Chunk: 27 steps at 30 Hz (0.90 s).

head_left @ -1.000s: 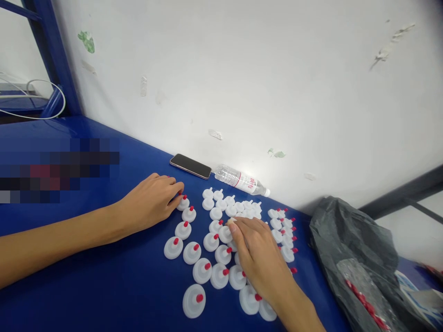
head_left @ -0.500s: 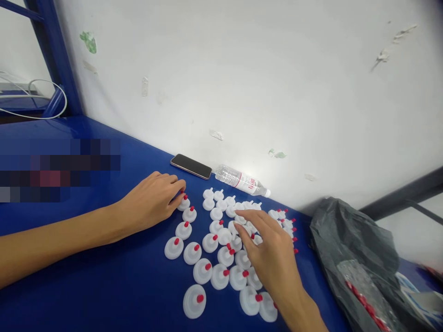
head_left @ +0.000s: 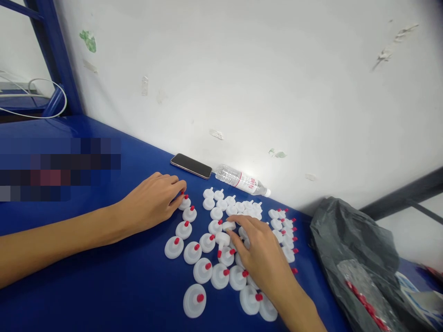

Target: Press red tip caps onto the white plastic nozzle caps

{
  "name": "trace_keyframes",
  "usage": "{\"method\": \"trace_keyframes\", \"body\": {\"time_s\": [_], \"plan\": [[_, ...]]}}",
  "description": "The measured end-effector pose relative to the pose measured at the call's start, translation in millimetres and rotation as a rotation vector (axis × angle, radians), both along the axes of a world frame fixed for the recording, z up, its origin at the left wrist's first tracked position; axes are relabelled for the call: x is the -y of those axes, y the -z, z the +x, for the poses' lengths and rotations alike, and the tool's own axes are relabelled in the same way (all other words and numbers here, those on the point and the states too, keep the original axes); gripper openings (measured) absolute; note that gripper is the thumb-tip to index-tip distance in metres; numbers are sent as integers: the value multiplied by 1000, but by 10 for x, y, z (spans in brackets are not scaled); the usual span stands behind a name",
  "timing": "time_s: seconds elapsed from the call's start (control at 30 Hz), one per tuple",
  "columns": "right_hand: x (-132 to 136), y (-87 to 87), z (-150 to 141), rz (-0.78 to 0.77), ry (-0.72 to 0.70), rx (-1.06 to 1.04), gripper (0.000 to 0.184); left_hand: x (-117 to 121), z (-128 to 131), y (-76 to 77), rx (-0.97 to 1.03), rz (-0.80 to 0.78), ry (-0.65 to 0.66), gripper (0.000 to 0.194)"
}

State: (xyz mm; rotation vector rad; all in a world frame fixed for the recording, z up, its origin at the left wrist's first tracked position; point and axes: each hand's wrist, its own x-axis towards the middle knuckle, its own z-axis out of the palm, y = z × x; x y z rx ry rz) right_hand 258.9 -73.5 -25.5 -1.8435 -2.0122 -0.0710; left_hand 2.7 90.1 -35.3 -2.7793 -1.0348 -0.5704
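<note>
Many white disc-shaped plastic nozzle caps lie in loose rows on the blue table (head_left: pixel 104 286); most in front carry small red tips. My left hand (head_left: pixel 161 196) rests at the rows' left end, fingers curled together beside a red-tipped cap (head_left: pixel 185 203); what its fingertips hold, if anything, is hidden. My right hand (head_left: pixel 261 246) reaches over the middle of the group, with thumb and index finger closed about a white nozzle cap (head_left: pixel 229 226). Just below those fingertips, another cap (head_left: pixel 222 239) leans on its neighbours. Part of the group is hidden under my right hand.
By the wall lie a phone (head_left: pixel 191 166) and a clear plastic bottle (head_left: pixel 240 180) on its side. A dark grey plastic bag (head_left: pixel 353 240) slumps at the right, with a clear packet of red pieces (head_left: pixel 367 299) on it. A blue metal post (head_left: pixel 62 60) stands at the left.
My right hand has moved slightly left and down, and its thumb and index finger have closed on a white nozzle cap. A cap near them now tilts. My left hand stays still.
</note>
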Motion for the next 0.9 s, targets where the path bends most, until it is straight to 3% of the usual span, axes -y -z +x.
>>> {"method": "trace_keyframes", "body": {"time_s": [0.23, 0.47, 0.63, 0.9], "plan": [[0, -28, 26, -22, 13, -52, 11, 22, 6, -19, 16, 2, 1, 23], [27, -131, 15, 200, 60, -80, 32, 60, 13, -59, 17, -8, -1, 24], [27, -172, -18, 245, 31, -84, 37, 51, 12, -62, 22, -10, -4, 25], [31, -166, -71, 245, 18, -129, 22, 56, 10, -60, 54, 4, 16, 29]]}}
